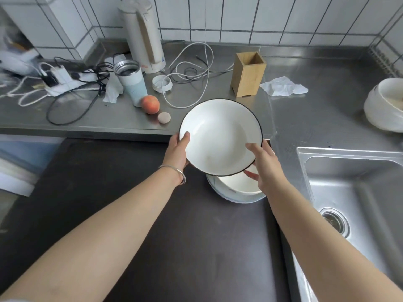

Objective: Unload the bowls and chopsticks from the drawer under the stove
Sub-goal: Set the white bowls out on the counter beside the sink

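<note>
We hold a white bowl [220,136] w/ thin black rim, tilted, mid-frame above the dark surface [152,225]. Left hand [177,152] grips its left edge, thumb inside; right hand [265,165] grips the right edge, thumb inside too. Second bowl [236,188] sits below, mostly hidden. Right fingers underneath are partly out of sight.

Both forearms are bare from the bottom edge of the view up to the hands, with no watch and no gloves. The left hand [177,149] has a thin, plain silver bangle [177,172] sitting loosely around its wrist. The right hand [265,165] shows no rings, and its fingernails look short and unpainted.
</note>
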